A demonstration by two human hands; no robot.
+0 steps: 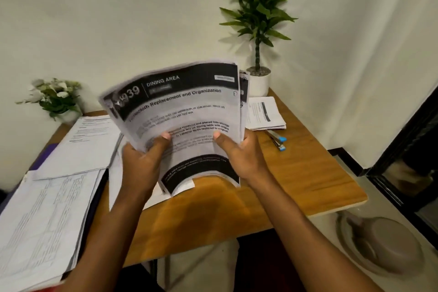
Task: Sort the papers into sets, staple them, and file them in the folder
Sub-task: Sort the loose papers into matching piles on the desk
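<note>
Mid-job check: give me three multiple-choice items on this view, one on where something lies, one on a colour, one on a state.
1. Where does the stapler lie?
A. on the table, right of the held papers
B. on the floor
C. on top of the left paper pile

2. What colour is the stapler's trim?
A. red
B. blue
C. green

3. How are the held papers supported?
A. lying flat on the table
B. by one hand only
C. gripped by the left hand and the right hand

Key: 1 A, it rests on the wood beyond the right hand; 2 B, blue shows at its end; 3 C, both thumbs press on the top sheet.
</note>
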